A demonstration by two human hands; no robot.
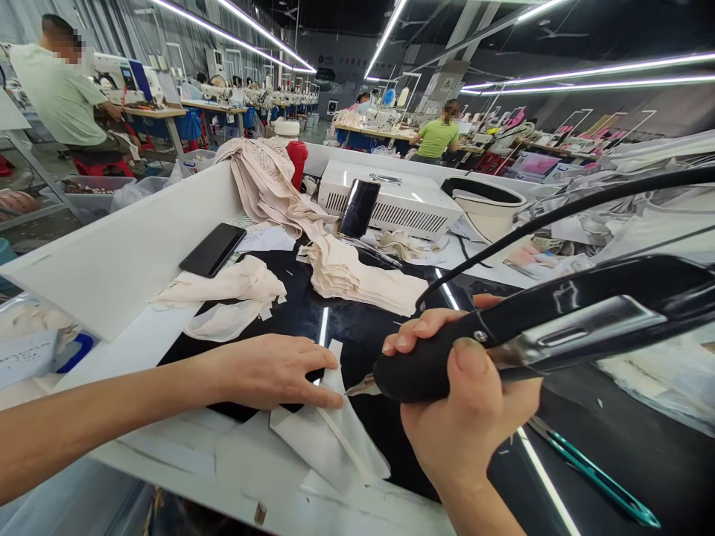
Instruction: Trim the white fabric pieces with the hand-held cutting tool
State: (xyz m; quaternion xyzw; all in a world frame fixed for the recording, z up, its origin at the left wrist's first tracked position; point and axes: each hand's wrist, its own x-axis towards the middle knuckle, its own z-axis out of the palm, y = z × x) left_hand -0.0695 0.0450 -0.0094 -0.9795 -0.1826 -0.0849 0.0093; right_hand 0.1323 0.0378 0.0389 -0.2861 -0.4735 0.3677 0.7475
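Note:
My right hand (469,394) is closed around a black corded hand tool (424,365) with a silver lever along its side. Its metal tip (364,385) points left, close to the edge of a thin white fabric piece (329,439). My left hand (273,368) is open on that fabric, thumb and index finger stretched out and apart, with the thumb touching a narrow strip along it. The fabric lies at the front edge of the black tabletop (369,424). The tool hides part of my right fingers.
Cream fabric pieces (357,275) lie stacked behind my hands, beside a loose cream bundle (240,286). Two phones (212,249), a white vented box (385,201) and a red container (298,160) stand around. Teal-handled tweezers (597,473) lie right. Co-workers sit at sewing machines behind.

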